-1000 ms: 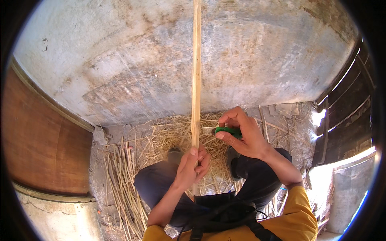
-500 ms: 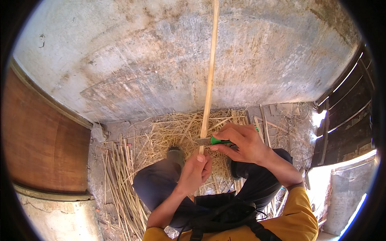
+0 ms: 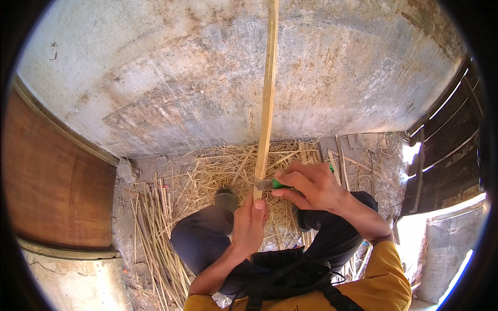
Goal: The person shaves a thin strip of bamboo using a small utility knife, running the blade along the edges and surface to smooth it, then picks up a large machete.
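Note:
A long pale wooden strip, likely bamboo (image 3: 267, 98), runs from the top of the view down to my hands. My left hand (image 3: 250, 220) is closed around its near end, thumb lying along it. In my right hand (image 3: 311, 185) is a knife with a green handle (image 3: 281, 183), gripped between thumb and fingers. Its short blade (image 3: 263, 184) lies across the strip, touching it just beyond my left thumb. Part of the handle is hidden in my right fingers.
Shavings (image 3: 218, 163) cover the ground between my feet and the stained wall (image 3: 207, 78). A bundle of thin strips (image 3: 155, 233) lies at my left, near a brown wooden panel (image 3: 62, 176). Dark slatted boards (image 3: 448, 155) stand on the right.
The strip has tilted and shifted slightly left, and its face has turned a little. My left hand has rotated around the near end. The knife stays at nearly the same place.

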The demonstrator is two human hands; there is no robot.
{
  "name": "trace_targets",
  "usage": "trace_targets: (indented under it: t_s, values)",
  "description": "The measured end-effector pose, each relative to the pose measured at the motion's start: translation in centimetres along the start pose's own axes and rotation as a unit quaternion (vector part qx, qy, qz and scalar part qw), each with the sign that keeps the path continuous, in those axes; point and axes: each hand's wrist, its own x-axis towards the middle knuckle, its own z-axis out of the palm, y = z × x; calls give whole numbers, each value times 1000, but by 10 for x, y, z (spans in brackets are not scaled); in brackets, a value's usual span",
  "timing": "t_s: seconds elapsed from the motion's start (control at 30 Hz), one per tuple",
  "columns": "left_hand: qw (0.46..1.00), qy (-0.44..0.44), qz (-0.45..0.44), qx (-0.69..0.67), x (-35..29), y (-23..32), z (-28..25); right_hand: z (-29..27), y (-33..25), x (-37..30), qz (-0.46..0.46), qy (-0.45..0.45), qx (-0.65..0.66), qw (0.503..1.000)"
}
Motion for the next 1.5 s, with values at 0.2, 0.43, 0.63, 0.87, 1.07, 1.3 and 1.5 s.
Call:
trace_targets:
  t_s: [0.2,0.43,0.63,0.87,1.07,1.3,1.5]
  values:
    - [997,-3,18,80,1,-3,-4,1,0,-1,6,-9,-21,1000]
    - [992,11,33,120,-2,-8,-1,-1,7,2,19,21,-6,1000]
    - [990,6,31,135,-2,-5,2,-5,17,2,53,37,17,998]
    - [995,-60,-40,-66,-2,-6,2,-5,10,-2,26,-18,14,999]
    - [998,-51,18,-12,0,-2,1,-4,3,1,29,5,35,999]
    - [998,-39,31,45,0,-9,-2,-5,2,2,28,1,30,999]
    - [996,-16,36,76,-2,2,1,-4,1,5,22,-7,46,999]
